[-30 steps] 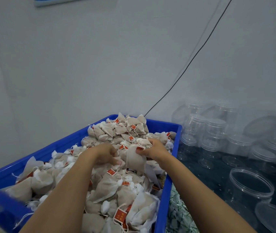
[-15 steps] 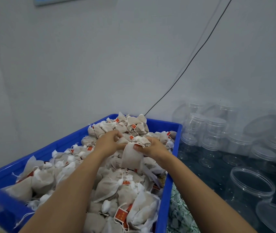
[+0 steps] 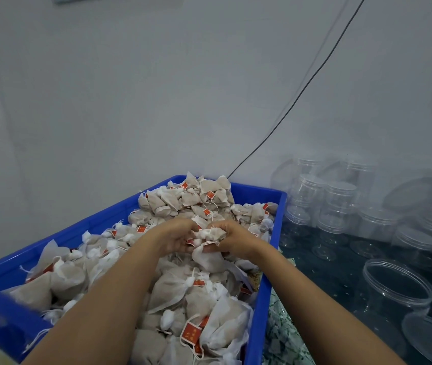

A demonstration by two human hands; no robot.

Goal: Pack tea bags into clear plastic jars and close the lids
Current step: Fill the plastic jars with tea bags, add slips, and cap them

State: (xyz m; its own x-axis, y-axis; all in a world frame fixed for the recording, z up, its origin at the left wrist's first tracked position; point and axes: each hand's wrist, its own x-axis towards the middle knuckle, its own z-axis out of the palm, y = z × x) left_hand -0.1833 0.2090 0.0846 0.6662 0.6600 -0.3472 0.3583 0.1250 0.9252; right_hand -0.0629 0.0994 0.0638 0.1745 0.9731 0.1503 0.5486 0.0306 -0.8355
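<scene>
— Between our two hands, over the middle of the blue crate (image 3: 259,299), sits the bunch of tea bags (image 3: 209,248) we are gathering. Our left hand (image 3: 176,237) curls its fingers over the bunch from one side, our right hand (image 3: 232,239) pinches it from the other, and one bag hangs down just below the right fingers.

— And where does the bunch have to go from here?

— To the open jar (image 3: 398,288), which stands on the dark surface (image 3: 341,275) well off to the outer side of our right hand and nearer to us than that hand, beyond the crate's wall. Its mouth faces up, and its lid (image 3: 431,337) lies loose just beside it, nearer still.

— So which hand should carry?

— The right one, we judge: it is the nearer to the jar, with only the crate's wall in between. The left would have to cross over the right arm to get there.

— The hanging bag?

— It could snag on that wall, we think.
</scene>
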